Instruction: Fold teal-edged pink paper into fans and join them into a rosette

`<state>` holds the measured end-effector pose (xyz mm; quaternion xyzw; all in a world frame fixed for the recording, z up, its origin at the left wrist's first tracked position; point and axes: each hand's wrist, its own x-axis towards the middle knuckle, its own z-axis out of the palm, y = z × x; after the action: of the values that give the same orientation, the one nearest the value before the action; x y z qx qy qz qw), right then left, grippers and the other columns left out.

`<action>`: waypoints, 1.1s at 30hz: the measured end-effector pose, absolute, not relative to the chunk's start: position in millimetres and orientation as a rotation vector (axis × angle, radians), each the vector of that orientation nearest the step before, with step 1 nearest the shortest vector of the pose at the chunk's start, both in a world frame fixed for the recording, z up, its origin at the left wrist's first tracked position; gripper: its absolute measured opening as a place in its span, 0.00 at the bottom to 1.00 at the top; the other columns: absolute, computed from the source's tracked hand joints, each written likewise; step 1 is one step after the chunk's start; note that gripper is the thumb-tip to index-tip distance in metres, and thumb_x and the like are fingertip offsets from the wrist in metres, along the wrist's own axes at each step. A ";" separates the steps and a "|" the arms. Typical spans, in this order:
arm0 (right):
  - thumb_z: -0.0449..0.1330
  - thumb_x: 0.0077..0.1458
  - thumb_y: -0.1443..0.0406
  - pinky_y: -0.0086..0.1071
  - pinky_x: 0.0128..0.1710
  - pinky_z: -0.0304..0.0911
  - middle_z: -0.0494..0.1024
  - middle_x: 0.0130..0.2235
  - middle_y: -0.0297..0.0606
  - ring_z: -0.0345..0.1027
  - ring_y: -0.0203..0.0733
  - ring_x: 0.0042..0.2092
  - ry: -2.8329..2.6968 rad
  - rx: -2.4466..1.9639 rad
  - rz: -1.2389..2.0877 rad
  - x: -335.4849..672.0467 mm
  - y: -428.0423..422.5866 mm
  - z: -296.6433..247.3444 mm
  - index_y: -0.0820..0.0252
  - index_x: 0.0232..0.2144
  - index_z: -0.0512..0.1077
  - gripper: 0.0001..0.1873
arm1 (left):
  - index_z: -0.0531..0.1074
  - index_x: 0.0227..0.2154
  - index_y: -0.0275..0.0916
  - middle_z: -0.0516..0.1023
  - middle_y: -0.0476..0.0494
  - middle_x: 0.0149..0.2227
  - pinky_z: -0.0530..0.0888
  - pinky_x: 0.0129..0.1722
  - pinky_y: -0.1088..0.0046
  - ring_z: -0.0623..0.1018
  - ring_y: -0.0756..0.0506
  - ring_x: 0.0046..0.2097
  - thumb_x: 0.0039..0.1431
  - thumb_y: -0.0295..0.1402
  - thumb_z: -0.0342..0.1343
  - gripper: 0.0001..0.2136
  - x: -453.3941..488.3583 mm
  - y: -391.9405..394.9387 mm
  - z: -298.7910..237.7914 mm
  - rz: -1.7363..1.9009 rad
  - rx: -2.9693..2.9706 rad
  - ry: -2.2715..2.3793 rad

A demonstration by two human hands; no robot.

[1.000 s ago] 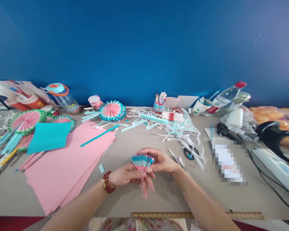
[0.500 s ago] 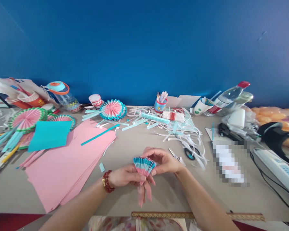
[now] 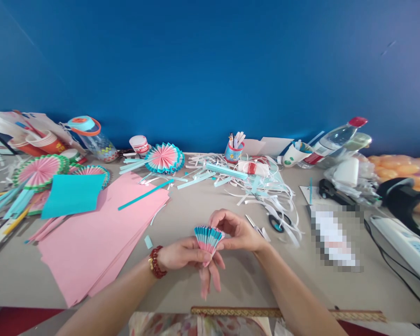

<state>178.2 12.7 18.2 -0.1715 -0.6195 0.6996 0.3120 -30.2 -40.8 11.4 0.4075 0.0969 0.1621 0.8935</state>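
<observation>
A pleated paper fan (image 3: 207, 239), pink with blue and pale-blue bands along its wide edge, is held low over the table. My left hand (image 3: 186, 255), with a red bead bracelet at the wrist, pinches the fan's narrow lower end between thumb and fingers; some of its fingers stretch out below. At the fan's right side, the fingers and thumb of my right hand (image 3: 235, 231) are closed on the folds. Scissors (image 3: 276, 222) with black and blue handles lie beyond my right hand, partly under white paper strips (image 3: 286, 210).
Pink sheets (image 3: 91, 247) and a blue sheet (image 3: 73, 195) lie at left, near finished paper rosettes (image 3: 164, 157). A pen cup (image 3: 234, 152) stands by the wall. A plastic bottle (image 3: 332, 142) leans at back right, and a power strip (image 3: 402, 242) lies at far right.
My right fingers have shifted slightly along the fan's upper right edge, and its folds there sit a little differently. My left hand keeps its hold; the camera view has moved slightly.
</observation>
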 end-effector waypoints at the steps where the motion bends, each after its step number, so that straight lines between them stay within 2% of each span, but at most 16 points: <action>1: 0.72 0.47 0.66 0.31 0.44 0.65 0.71 0.41 0.35 0.68 0.36 0.42 -1.637 -0.443 1.832 177.9 12.7 18.9 0.58 0.41 0.70 0.20 | 0.71 0.47 0.32 0.83 0.31 0.35 0.74 0.34 0.66 0.83 0.40 0.28 0.65 0.44 0.51 0.19 -30.1 -40.8 11.3 0.337 0.847 0.200; 10: 0.71 0.50 0.65 0.30 0.43 0.64 0.68 0.42 0.36 0.66 0.36 0.42 -1.661 -0.419 1.681 174.5 12.2 21.4 0.56 0.41 0.71 0.17 | 0.70 0.47 0.32 0.82 0.30 0.37 0.74 0.32 0.67 0.82 0.42 0.27 0.65 0.45 0.52 0.20 -30.4 -39.2 1.0 0.391 0.833 0.188; 17: 0.69 0.52 0.64 0.33 0.44 0.66 0.67 0.46 0.40 0.66 0.40 0.45 -1.725 -0.436 1.487 175.0 11.3 21.8 0.54 0.43 0.73 0.16 | 0.71 0.48 0.31 0.82 0.29 0.38 0.73 0.31 0.69 0.82 0.43 0.28 0.64 0.45 0.53 0.21 -30.4 -38.4 7.9 0.432 0.829 0.218; 29: 0.69 0.52 0.66 0.33 0.41 0.66 0.72 0.38 0.37 0.69 0.38 0.40 -1.703 -0.451 1.563 178.9 10.1 25.8 0.56 0.37 0.69 0.13 | 0.70 0.50 0.32 0.82 0.29 0.39 0.74 0.33 0.67 0.81 0.43 0.27 0.65 0.47 0.52 0.22 -30.7 -36.8 6.8 0.468 0.836 0.205; 33: 0.69 0.51 0.66 0.32 0.40 0.66 0.72 0.37 0.36 0.69 0.38 0.39 -1.723 -0.462 1.574 181.4 10.3 27.6 0.57 0.35 0.68 0.13 | 0.73 0.44 0.32 0.82 0.29 0.40 0.75 0.36 0.64 0.81 0.43 0.28 0.64 0.50 0.50 0.23 -31.4 -38.1 8.4 0.548 0.820 0.252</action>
<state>181.4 10.3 27.6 -0.1802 -0.6721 0.6142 0.3721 -31.4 -38.1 8.4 0.3927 0.1205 0.2623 0.8732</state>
